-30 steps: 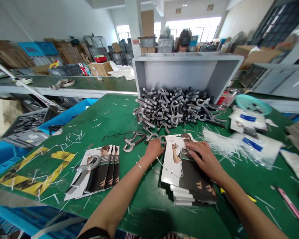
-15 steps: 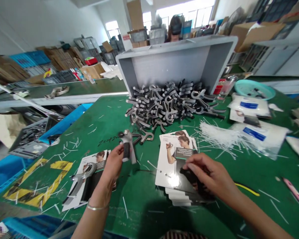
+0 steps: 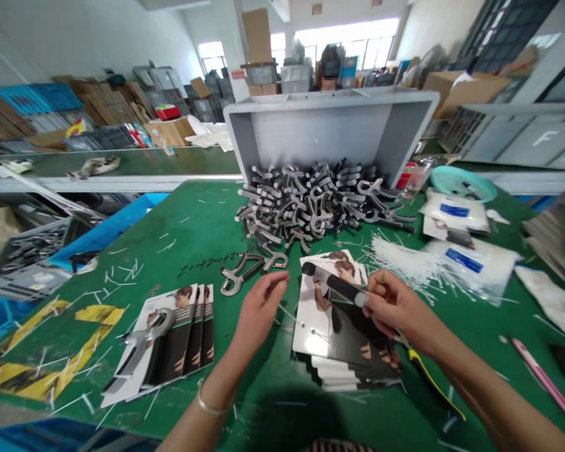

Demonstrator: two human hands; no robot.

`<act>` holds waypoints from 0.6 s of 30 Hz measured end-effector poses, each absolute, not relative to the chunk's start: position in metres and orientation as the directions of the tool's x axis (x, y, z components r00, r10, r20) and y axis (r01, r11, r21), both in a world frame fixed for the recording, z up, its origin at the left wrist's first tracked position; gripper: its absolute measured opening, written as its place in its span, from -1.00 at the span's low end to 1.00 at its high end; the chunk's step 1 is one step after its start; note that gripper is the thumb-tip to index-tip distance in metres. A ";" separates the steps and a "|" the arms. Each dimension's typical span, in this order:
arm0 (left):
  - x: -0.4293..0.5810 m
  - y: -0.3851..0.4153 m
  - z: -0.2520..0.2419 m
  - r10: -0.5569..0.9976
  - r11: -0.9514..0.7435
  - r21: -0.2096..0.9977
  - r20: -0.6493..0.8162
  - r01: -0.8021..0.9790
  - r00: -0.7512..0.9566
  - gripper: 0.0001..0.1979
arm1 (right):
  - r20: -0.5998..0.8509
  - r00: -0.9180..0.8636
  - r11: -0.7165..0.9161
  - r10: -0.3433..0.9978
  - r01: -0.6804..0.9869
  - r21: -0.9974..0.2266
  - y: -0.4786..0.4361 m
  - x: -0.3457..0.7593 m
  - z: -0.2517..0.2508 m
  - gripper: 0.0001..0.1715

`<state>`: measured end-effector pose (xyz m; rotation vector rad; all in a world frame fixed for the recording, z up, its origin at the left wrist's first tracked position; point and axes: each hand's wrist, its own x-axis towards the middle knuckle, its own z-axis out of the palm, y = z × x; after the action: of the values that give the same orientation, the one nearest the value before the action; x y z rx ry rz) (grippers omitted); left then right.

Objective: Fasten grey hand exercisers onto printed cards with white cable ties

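My right hand (image 3: 398,307) pinches the end of a grey-and-black hand grip strengthener (image 3: 341,287) and holds it above a stack of printed cards (image 3: 311,326). Left of that stack, my left hand (image 3: 262,302) is open and holds nothing, its fingers stretched toward the cards. A white plastic tie (image 3: 289,315) lies between the left hand and the top card. Beyond the left hand, two more hand grip strengtheners rest on the green table (image 3: 202,213). Farther left, another strengthener (image 3: 144,342) lies on a fanned row of cards (image 3: 193,339).
A tipped grey crate (image 3: 320,132) stands behind a big heap of strengtheners (image 3: 306,204). Loose white ties (image 3: 405,263), plastic bags (image 3: 475,263), a teal tray (image 3: 464,182), yellow-handled pliers (image 3: 428,376) and a pink tool (image 3: 546,380) are on the right. A person (image 3: 329,66) is beyond the crate.
The strengthener has passed from my left hand to my right, which has lifted off the cards. My left hand has let go and moved right. Another strengthener now lies behind it.
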<state>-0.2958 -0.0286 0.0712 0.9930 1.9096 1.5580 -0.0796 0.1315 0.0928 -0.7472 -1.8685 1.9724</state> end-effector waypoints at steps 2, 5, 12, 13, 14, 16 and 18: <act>-0.289 -0.053 0.055 0.714 0.167 0.984 -0.081 0.058 -0.695 -0.59 | -0.170 -0.790 -0.063 0.589 0.165 -0.984 0.135 -0.076 0.089 -0.63; -0.262 -0.080 0.039 0.718 0.227 0.960 -0.278 -0.163 -0.638 -0.50 | -0.119 -0.764 0.029 0.634 0.177 -0.984 0.137 -0.088 0.086 -0.70; -0.230 -0.082 0.033 0.746 0.144 0.951 -0.285 -0.273 -0.602 -0.49 | 0.225 -0.623 0.581 0.749 0.455 -0.675 0.130 -0.101 0.083 -0.81; -0.234 -0.081 0.033 0.733 0.145 0.956 -0.278 -0.257 -0.621 -0.48 | 0.217 -0.616 0.585 0.757 0.490 -0.646 0.126 -0.093 0.081 -0.81; -0.239 -0.082 0.033 0.718 0.154 0.962 -0.265 -0.224 -0.643 -0.49 | 0.203 -0.611 0.581 0.766 0.521 -0.625 0.121 -0.083 0.078 -0.81; -0.250 -0.082 0.035 0.685 0.190 0.976 -0.211 -0.108 -0.697 -0.53 | 0.163 -0.620 0.576 0.767 0.555 -0.600 0.109 -0.064 0.072 -0.83; -0.261 -0.078 0.041 0.674 0.220 0.974 -0.119 0.045 -0.729 -0.61 | 0.105 -0.666 0.582 0.739 0.552 -0.597 0.095 -0.050 0.068 -0.86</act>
<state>-0.2607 -0.0777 0.0407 0.6608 1.9676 1.5438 -0.0503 0.0954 0.0681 -1.0487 -2.4734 0.7605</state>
